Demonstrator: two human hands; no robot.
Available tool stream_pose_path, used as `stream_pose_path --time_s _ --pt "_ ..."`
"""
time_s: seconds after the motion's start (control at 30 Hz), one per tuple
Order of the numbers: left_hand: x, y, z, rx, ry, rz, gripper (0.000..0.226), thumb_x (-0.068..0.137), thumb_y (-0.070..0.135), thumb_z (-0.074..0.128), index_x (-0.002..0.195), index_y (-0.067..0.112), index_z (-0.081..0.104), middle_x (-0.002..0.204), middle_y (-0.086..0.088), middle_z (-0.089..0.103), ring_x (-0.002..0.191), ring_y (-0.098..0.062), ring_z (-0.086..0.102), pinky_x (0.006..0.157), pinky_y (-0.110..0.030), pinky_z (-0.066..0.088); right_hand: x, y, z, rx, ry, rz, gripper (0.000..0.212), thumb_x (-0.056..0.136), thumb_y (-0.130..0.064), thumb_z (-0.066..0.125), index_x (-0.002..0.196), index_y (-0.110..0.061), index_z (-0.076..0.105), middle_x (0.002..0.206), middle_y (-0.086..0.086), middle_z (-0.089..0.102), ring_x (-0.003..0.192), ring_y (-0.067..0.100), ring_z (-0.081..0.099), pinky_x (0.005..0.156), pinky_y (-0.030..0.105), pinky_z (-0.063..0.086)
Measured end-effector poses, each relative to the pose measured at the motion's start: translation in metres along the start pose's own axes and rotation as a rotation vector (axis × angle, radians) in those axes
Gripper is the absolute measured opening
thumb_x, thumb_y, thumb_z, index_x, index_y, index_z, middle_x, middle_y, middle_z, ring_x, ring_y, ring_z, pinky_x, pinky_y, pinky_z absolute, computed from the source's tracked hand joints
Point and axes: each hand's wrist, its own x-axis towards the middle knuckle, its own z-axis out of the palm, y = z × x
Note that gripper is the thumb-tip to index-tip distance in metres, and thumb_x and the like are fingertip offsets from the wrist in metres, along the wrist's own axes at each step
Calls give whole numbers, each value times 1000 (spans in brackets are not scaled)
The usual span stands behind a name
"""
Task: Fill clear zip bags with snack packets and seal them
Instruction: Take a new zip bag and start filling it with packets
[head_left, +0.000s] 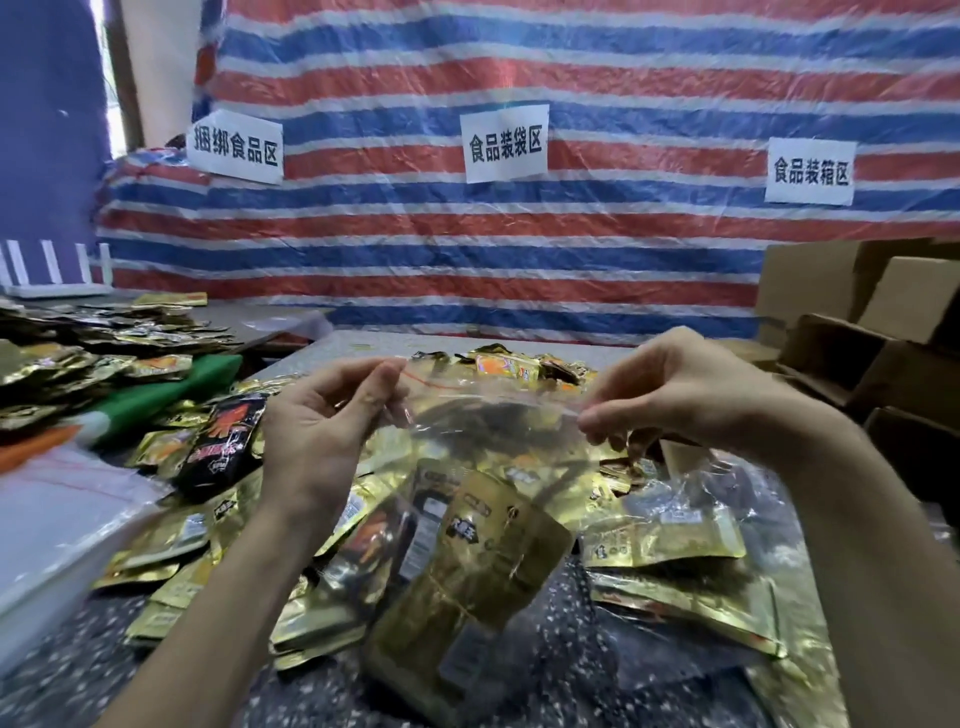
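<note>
Nearest the camera, the clear zip bag (483, 519) hangs above the speckled table (571, 654), its lower half weighed down by gold snack packets (483, 551) already inside. At its top edge the left hand (317, 431) pinches the left corner between thumb and forefinger, and the right hand (680, 395) has its curled fingers (597, 421) nipped on the right end, so the mouth is stretched taut between them. Filling looks finished and sealing is the step in hand. Next, the fingers would need to press the zip strip together and run along it from one end to the other (whether any of it is closed yet I cannot tell).

Under and behind the bag lie loose packets (670, 535); left of it is a black packet (228, 441) with red characters too blurred to read. Right of the bag stand cardboard boxes (857, 332). Beyond it, a striped tarp (519, 249) carries three paper signs: 捆绑食品区 (234, 148), 食品装袋区 (505, 144) directly behind the bag, and 食品装箱区 (810, 171).
</note>
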Motion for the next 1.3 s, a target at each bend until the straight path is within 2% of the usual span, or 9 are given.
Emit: stream_pose_path --time_s 0.13,0.27,0.33,0.43,0.6,0.8,1.1,1.2,1.3 --pt "0 1 -1 -29 -77 -154 21 65 26 76 81 14 81 77 -6 75 67 -14 69 63 -20 58 2 -2 -7 56 -16 -47 14 74 -20 78 83 -10 79 78 9 75 67 16 67 61 25 54" --pt "0 -2 -2 77 -87 -252 13 69 18 71 76 17 82 80 -10 76 69 -18 69 69 -30 62 7 -9 -8 41 -8 -85 24 75 -19 76 89 1 74 86 21 72 77 27 63 74 39 50" --pt "1 -3 -4 137 -76 -261 11 69 21 72 74 18 82 82 -12 77 71 -21 72 70 -32 63 7 -12 -8 41 -14 -103 30 72 -23 76 90 2 73 85 18 72 78 26 63 77 43 48" --pt "1 -3 -7 209 -71 -238 11 70 23 73 73 18 81 79 -15 76 67 -22 73 62 -24 60 2 -15 -10 39 -27 -118 29 72 -24 75 89 0 73 83 13 73 77 24 64 78 45 47" --pt "-2 -4 -4 226 -41 -124 16 68 29 76 77 16 81 74 -14 75 64 -25 71 60 -24 58 -7 -19 -16 11 -53 -136 20 72 -23 75 84 -7 74 77 9 72 72 17 65 74 38 47" --pt "-4 6 -2 43 -18 130 46 53 64 87 76 25 80 68 0 73 64 -10 67 70 -17 56 -14 -20 -24 1 -85 -186 12 76 -22 78 78 -11 75 79 13 71 72 20 64 69 27 52" --pt "-10 5 -1 41 -118 166 43 67 59 83 82 19 77 69 -3 69 67 -15 65 70 -19 55 -9 -15 -20 -29 -105 -119 8 82 -20 69 75 -20 72 76 4 66 73 21 58 73 38 45" --pt "-12 8 3 23 -111 177 44 66 59 84 81 18 76 66 -4 67 65 -16 64 69 -19 54 -12 -23 -16 -194 -30 -58 16 84 -43 74 86 -27 74 89 -5 72 81 5 66 82 35 49" --pt "-15 10 7 31 -98 211 44 65 60 84 80 19 77 66 -4 67 65 -17 64 67 -21 54 -18 -44 -2 -411 23 -73 72 58 -88 62 118 -48 59 118 -37 58 104 -18 55 83 15 45"
